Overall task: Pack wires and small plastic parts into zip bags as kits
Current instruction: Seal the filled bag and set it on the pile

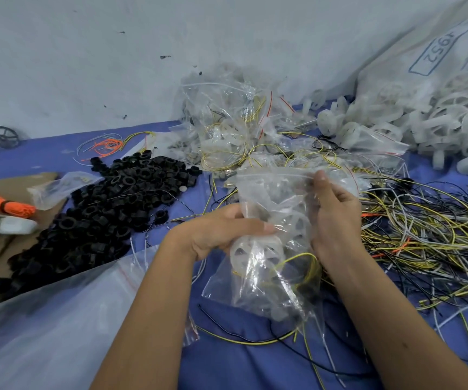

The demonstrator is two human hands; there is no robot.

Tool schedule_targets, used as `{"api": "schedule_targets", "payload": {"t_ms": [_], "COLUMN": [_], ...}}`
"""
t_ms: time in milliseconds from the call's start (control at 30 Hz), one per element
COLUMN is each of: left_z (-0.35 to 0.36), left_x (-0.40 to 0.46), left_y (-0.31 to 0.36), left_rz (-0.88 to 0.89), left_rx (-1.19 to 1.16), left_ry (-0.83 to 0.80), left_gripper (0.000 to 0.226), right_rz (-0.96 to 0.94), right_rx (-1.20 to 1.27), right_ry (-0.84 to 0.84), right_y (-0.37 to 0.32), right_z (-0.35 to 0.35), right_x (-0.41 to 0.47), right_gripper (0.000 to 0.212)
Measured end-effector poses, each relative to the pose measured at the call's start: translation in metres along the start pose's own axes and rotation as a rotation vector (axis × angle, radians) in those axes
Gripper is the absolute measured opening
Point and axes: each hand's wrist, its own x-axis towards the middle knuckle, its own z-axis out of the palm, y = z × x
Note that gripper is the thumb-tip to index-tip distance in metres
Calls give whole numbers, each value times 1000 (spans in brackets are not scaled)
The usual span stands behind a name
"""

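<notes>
Item: one clear zip bag (266, 220) held in both our hands above the blue worktop (255, 367), holding white spoked plastic wheels (255, 251) and a yellow wire (305, 266).

Our left hand (221, 232) curls round the bag's left side, thumb pressed across the plastic over a wheel; our right hand (331, 212) grips the right side, thumb pinching just below the zip strip. Nearby stock: a heap of black plastic rings (100, 215) at left; a pile of filled zip bags (227, 122) against the wall behind; loose white wheels (424, 119) spilling from a printed sack (438, 52) at far right; a tangle of yellow, white and black wires (424, 235) at right; an orange wire bundle (2, 204) on cardboard (2, 249) at far left.
</notes>
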Motion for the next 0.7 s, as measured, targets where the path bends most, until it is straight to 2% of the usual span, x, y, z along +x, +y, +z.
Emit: {"api": "schedule_targets", "payload": {"t_ms": [33,67,167,233,300,367,433,533,633,700], "left_z": [-4,-8,-16,-21,-24,-23,-18,-10,-10,-18], "left_x": [0,-1,-5,-3,-1,4,12,23,29,34], "left_y": [-3,-7,-9,-9,-3,2,3,6,20,36], "left_rz": [6,28,80,127,188,231,210,180,214,256], "left_rx": [-27,-56,-208,-308,-383,-397,-367,-368,-466,-382], "left_ry": [56,106,273,379,450,525,614,648,613,732], "left_gripper": [64,63,39,46,60,47,36,45,48,59], "right_rz": [40,78,189,246,202,127,63,-16,22,20], "right_rx": [-38,-78,-291,-443,-611,-701,-685,-614,-446,-360], "right_ry": [-34,-73,-279,-406,-500,-530,-456,-320,-219,-169], "right_y": [-2,-2,-3,-3,-3,0,4,7,10,6], "right_z": [1,1,4,3,2,4,6,8,15,26], "right_x": [-1,-2,-10,-16,-19,-21,-21,-18,-12,-2], "right_gripper": [29,34,65,88,110,120,113,96,94,94]}}
